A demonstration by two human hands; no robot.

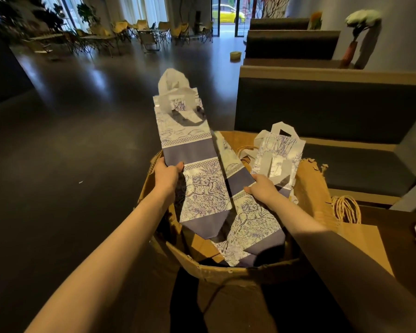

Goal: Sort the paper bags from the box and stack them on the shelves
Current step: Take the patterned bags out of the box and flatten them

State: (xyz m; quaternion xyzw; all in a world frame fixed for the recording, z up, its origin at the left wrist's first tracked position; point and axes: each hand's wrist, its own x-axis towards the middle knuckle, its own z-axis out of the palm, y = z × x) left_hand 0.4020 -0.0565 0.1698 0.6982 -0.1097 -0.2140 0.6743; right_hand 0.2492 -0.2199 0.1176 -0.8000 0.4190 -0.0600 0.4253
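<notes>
I am judging the sort as barely begun. The cardboard box (238, 270) is sitting at 6 o'clock of my view, torn at its rim, and patterned bags are crowding it. I am seeing no bag stacked on the shelves (322, 111), which are stepping away from 3 o'clock up toward 1 o'clock. Nearly all the work looks to be left.

My left hand (167, 175) is gripping the left edge of a long blue-and-white paper bag (190, 150); the thumb is lying across the plain band on its face and the other fingers are curling out of sight behind it. That bag is angling up out of the box toward 12 o'clock, handles uppermost, its folded base low inside the box.

My right hand (262, 188) is pinching the upper edge of a second patterned bag (252, 217), which is lying slanted in the box at 5 o'clock of the first and partly beneath it. Its fingers are narrow and folding over the paper; I cannot tell how many layers they are catching.

A smaller white-handled bag (277, 155) is standing in the box at 2 o'clock of my right hand, just beside it. A brown paper bag (360, 239) with twine handles is resting on the desk (394, 227) at 4 o'clock, outside the box.
</notes>
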